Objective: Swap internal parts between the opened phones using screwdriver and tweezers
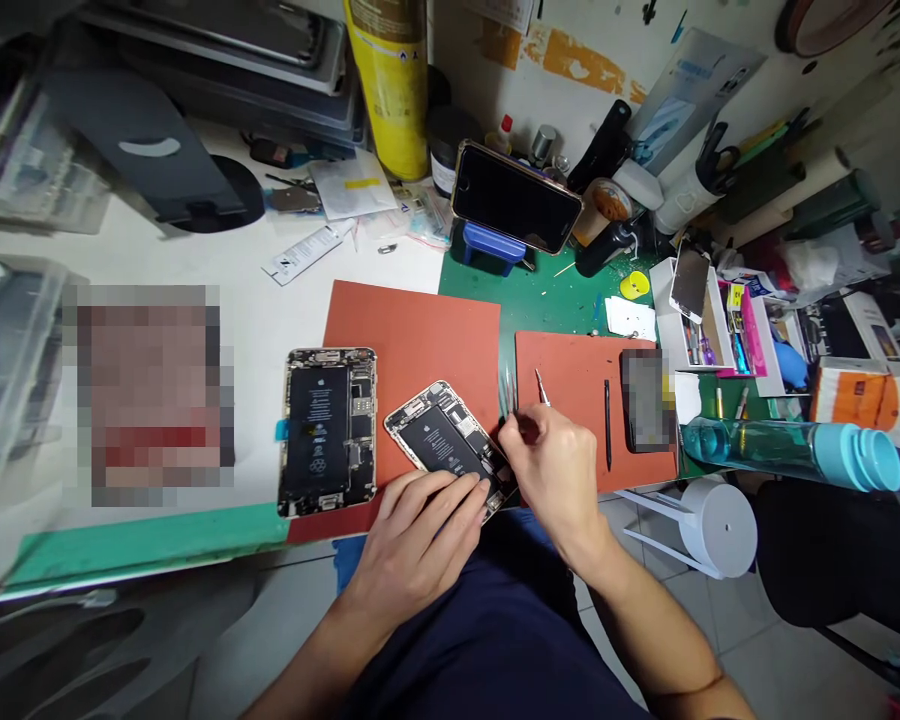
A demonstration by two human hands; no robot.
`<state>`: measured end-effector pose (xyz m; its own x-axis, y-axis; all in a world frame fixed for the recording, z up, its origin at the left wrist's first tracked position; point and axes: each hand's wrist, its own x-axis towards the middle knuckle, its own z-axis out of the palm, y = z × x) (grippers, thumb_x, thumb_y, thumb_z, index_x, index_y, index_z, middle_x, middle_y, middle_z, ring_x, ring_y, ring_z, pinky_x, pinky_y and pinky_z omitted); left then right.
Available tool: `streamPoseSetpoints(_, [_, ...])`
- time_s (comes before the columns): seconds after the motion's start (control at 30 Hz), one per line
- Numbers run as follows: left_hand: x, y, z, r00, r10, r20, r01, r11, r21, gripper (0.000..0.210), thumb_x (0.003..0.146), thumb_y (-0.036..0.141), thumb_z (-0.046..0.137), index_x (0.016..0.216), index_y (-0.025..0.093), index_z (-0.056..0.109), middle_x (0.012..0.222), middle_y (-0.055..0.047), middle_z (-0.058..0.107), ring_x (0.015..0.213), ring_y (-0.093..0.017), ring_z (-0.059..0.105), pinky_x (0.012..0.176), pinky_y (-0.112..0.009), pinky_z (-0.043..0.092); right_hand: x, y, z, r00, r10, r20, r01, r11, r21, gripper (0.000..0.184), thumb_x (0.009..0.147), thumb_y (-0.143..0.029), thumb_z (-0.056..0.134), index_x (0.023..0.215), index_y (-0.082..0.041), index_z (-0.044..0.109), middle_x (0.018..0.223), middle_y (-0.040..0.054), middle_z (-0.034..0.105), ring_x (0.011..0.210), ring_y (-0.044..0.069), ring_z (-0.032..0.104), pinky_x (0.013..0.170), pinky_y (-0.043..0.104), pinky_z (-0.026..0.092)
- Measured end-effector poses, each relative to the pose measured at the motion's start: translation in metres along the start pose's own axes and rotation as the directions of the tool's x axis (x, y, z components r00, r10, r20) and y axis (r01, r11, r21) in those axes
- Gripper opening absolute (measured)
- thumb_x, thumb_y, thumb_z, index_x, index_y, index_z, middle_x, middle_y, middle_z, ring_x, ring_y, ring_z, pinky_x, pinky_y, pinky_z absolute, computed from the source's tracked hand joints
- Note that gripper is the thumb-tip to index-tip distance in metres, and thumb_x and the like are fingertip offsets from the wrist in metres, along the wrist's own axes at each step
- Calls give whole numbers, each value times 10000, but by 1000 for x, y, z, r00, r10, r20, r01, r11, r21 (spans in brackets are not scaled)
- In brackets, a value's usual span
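An opened smartphone (444, 440), its battery and circuit board bare, lies tilted on the red-brown mat (420, 330). My left hand (424, 530) rests over its lower edge with the fingers stretched out; the thumb is hidden. At the phone's right edge my right hand (551, 455) is closed in a pinch, and what sits between its fingertips is hidden. Thin silver prongs (508, 390) and a slim pointed metal tool (541, 386) show just beyond these fingers; I cannot tell whether either is held. A second opened phone (322, 430) lies to the left, upright in view.
On the right mat are a black stick-like tool (607, 425) and a dark phone (643, 400). Behind, a phone (517, 197) stands on a blue holder (491, 247). A blue bottle (780, 452) and boxes of tools (709, 325) stand right, a yellow can (390, 90) at the back.
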<state>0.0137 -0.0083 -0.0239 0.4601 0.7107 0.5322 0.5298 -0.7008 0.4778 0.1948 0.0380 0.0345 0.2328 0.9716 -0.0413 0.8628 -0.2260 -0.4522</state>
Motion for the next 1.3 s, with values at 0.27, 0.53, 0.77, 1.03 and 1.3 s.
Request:
streamPoseSetpoints(0.27, [-2,-2,2,1000,9,-2,-9,1000,2,327,965,61,729,1288,110,728,1198,-108,830,1087,-292,686,1002,-484,513,-11,37,-36,982,39,185,-169,614,771,301,850,-188,721,1134,-210,817,706,-34,716,505,96,593,476,212,501])
streamPoseSetpoints(0.53, [1,-2,2,1000,19,8,-19,1000,17,313,962,56,735,1272,102,734,1206,-102,832,1089,-294,676,994,-491,517,-24,64,-37,980,-45,193,-176,258,950,217,900,-283,884,1112,-299,843,954,45,866,828,218,843,655,280,679])
streamPoseSetpoints(0.77, [4,0,0,1000,15,21,-16,999,37,315,970,59,724,1281,107,728,1199,-93,832,1083,-291,686,1006,-488,531,-15,58,-49,982,-177,-71,165,599,784,160,925,-234,880,1067,-307,890,1049,47,805,822,162,781,687,280,667])
streamPoseSetpoints(1.03, [4,0,0,1000,17,10,-17,999,47,332,964,45,715,1289,109,725,1197,-89,835,1060,-276,698,1003,-479,547,6,47,-49,912,-410,-14,312,672,672,258,929,-45,816,1066,-258,865,1024,19,878,955,209,856,875,318,714])
streamPoseSetpoints(1.3, [0,0,2,1000,14,12,-15,999,40,405,921,46,763,1323,79,720,1214,-113,831,1072,-280,702,1006,-500,557,10,45,-41,806,-589,-59,502,628,594,284,934,-22,799,1141,-213,832,1019,69,875,935,231,857,832,349,731])
